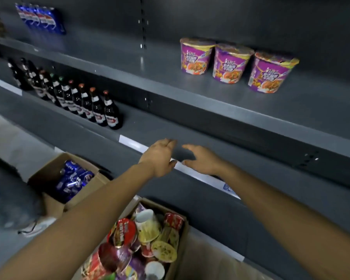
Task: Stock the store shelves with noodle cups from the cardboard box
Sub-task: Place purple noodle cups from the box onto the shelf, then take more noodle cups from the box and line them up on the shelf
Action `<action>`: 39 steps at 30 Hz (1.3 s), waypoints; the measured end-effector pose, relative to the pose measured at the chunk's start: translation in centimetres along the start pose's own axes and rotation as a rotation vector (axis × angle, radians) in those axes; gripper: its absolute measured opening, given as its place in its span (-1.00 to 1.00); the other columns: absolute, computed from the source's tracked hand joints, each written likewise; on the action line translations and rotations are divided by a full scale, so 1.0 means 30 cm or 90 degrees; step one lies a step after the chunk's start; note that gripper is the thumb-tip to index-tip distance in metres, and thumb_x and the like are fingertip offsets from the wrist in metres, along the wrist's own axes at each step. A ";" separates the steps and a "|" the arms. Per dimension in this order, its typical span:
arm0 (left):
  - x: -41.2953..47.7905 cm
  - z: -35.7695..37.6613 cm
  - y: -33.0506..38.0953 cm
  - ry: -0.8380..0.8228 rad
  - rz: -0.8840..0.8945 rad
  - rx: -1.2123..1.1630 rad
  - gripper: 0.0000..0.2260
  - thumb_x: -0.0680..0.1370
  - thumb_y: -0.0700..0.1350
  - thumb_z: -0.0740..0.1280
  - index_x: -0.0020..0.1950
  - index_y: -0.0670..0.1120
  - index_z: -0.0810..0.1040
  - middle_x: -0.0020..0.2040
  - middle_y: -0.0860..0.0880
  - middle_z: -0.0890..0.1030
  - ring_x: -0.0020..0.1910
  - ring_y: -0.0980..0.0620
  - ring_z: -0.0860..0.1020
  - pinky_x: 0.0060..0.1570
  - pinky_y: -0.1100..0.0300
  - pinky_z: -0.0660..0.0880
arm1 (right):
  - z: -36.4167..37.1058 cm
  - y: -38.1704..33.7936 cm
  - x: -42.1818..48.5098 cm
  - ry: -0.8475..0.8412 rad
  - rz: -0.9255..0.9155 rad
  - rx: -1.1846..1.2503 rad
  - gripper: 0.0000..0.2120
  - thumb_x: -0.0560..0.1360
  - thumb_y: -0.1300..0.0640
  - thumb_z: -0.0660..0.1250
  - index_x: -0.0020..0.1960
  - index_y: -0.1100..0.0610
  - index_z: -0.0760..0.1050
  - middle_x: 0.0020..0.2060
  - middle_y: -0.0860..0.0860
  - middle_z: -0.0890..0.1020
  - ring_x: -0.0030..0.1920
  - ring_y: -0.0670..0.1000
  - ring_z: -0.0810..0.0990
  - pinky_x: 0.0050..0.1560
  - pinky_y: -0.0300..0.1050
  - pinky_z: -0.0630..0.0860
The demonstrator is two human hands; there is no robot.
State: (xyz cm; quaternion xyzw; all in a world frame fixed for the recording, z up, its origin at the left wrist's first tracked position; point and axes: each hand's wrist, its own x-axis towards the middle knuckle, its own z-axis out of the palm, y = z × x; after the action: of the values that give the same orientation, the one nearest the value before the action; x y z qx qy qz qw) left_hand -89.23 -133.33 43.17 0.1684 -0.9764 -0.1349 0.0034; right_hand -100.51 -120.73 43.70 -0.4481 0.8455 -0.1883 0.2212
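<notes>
**A:** What are the shelves made of?

**B:** Smooth, dull grey sheet metal. The upper shelf [210, 93] carries 3 purple noodle cups [230, 63] in a row. They are upright tapered tubs with crinkled, glossy wrapped lids, each just beside the next.

**A:** And the stock?

**B:** A brown cardboard box [164, 208] stands open on the floor below the shelves. It is heaped with noodle cups [143, 237] lying every way, shiny red, purple and yellow, and some show pale round bases.

**A:** The hands?

**B:** Both are bare and hold nothing. The left hand [160, 156] and right hand [204, 160] reach out side by side over the front edge of the middle shelf [150, 122], above its white label strip [132, 144]. The fingers are loose and spread, with a gap between the 2 hands. The box lies below both hands, under the left forearm. The 3 shelved cups stand above and right of the right hand, well apart.

**A:** Anything else?

**B:** Dark bottles [97, 108] with coloured caps line the middle shelf at left. A second cardboard box [49, 168] holds shiny blue cans [75, 178].
</notes>
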 end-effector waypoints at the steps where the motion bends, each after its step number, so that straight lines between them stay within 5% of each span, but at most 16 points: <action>1: -0.009 0.037 -0.016 -0.013 -0.011 -0.004 -0.39 0.57 -0.03 0.27 0.53 -0.13 0.09 0.51 -0.10 0.18 0.48 -0.09 0.17 0.42 0.16 0.15 | 0.039 0.016 0.008 -0.026 0.006 0.015 -0.40 0.53 0.06 0.33 0.50 0.10 0.21 0.44 0.02 0.34 0.42 0.05 0.33 0.39 -0.07 0.29; 8: -0.076 0.348 -0.120 -0.137 -0.081 -0.005 -0.39 0.55 0.01 0.28 0.53 -0.10 0.12 0.49 -0.11 0.24 0.43 -0.14 0.25 0.37 0.07 0.28 | 0.366 0.139 0.022 -0.180 0.042 0.081 -0.45 0.55 0.13 0.32 0.48 0.18 0.23 0.44 0.10 0.32 0.42 0.05 0.31 0.40 -0.13 0.26; 13: -0.168 0.572 -0.194 -0.209 -0.125 -0.015 -0.40 0.52 0.00 0.30 0.50 -0.10 0.18 0.46 -0.12 0.29 0.40 -0.13 0.31 0.37 0.13 0.27 | 0.634 0.229 0.014 -0.260 0.075 0.099 -0.55 0.50 0.11 0.36 0.36 0.16 0.41 0.17 0.00 0.55 0.19 0.01 0.51 0.23 -0.07 0.42; 22: -0.334 0.903 -0.377 -0.361 -0.239 -0.084 -0.43 0.61 0.07 0.19 0.54 -0.12 0.12 0.51 -0.16 0.23 0.46 -0.12 0.25 0.38 0.11 0.24 | 1.005 0.345 -0.014 -0.372 0.138 0.114 -0.68 0.55 0.12 0.27 0.28 0.17 0.48 0.19 0.11 0.56 0.22 0.11 0.51 0.21 -0.09 0.43; 28: -0.467 1.085 -0.497 -0.424 -0.308 -0.113 -0.50 0.61 0.07 0.18 0.49 -0.12 0.22 0.43 -0.15 0.36 0.38 -0.08 0.37 0.27 0.17 0.34 | 1.227 0.404 -0.043 -0.423 0.198 0.101 -0.56 0.57 0.05 0.20 0.43 0.09 0.32 0.39 0.06 0.41 0.37 0.06 0.37 0.31 -0.16 0.29; 39: -0.597 1.442 -0.540 -0.511 -0.451 -0.216 -0.61 0.61 0.07 0.16 0.35 -0.13 0.41 0.25 -0.17 0.55 0.24 -0.12 0.49 0.07 0.18 0.40 | 1.525 0.473 -0.036 -0.421 0.321 0.158 -0.62 0.60 0.07 0.15 0.40 0.07 0.36 0.39 0.06 0.40 0.38 0.08 0.37 0.32 -0.14 0.28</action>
State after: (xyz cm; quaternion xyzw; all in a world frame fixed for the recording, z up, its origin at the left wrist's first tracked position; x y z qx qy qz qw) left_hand -69.28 -130.76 -2.11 0.4185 -0.7497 -0.3365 -0.3868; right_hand -84.71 -117.84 -1.44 -0.2337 0.7832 -0.0750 0.5713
